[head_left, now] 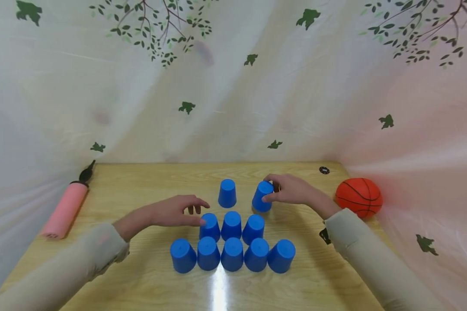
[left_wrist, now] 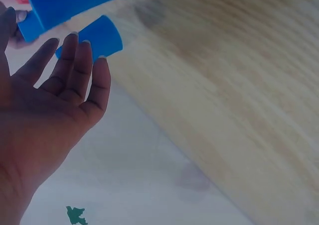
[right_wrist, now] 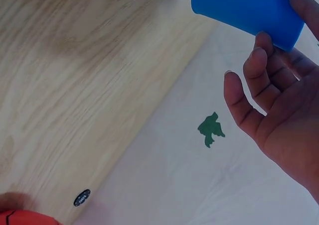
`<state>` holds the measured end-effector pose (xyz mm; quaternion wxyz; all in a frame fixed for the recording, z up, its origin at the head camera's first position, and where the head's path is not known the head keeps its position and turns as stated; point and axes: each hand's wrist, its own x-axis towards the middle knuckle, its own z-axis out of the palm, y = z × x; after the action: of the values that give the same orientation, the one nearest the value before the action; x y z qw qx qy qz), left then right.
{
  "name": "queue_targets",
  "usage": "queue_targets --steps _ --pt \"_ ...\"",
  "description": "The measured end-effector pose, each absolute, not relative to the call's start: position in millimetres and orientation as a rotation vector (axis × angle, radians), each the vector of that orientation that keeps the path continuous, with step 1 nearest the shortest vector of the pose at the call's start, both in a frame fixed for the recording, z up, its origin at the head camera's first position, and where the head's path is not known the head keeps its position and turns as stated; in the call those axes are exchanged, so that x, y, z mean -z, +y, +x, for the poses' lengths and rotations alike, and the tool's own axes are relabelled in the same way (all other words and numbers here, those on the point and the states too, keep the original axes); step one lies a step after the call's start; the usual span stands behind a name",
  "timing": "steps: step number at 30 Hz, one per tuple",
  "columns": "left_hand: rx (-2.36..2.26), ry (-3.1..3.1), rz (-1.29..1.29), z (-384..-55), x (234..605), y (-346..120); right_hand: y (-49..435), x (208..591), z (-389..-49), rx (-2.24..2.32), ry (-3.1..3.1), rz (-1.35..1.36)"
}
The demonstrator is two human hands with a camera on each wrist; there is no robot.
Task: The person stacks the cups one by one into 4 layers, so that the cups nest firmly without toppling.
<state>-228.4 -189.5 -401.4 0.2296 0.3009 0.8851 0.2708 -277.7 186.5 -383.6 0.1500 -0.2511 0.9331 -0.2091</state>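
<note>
Upside-down blue plastic cups stand on the wooden table in the head view. Several form a front row (head_left: 232, 255), with a row of three (head_left: 231, 225) behind it. Farther back one blue cup (head_left: 227, 194) stands alone. To its right, my right hand (head_left: 289, 188) pinches another blue cup (head_left: 260, 199) between thumb and fingers; whether its rim touches the table I cannot tell. My left hand (head_left: 175, 211) hovers with loosely bent fingers, its thumb by the left cup (head_left: 210, 229) of the three. The left wrist view shows that palm (left_wrist: 45, 115) holding nothing.
A pink hand pump (head_left: 66, 209) with a black nozzle lies along the table's left side. At the right edge sits a small orange basketball (head_left: 359, 197). A black disc (head_left: 324, 170) lies at the back right, and a dark item (head_left: 324, 236) shows beside the right sleeve.
</note>
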Motion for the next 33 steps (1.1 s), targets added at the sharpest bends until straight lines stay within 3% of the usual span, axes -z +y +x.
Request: queue_targets --steps 11,33 --pt "-0.74 2.459 0.852 -218 414 -185 162 389 -300 0.562 2.669 -0.712" --pt "-0.67 2.544 0.947 -217 423 -179 145 403 -311 0.582 2.657 -0.688"
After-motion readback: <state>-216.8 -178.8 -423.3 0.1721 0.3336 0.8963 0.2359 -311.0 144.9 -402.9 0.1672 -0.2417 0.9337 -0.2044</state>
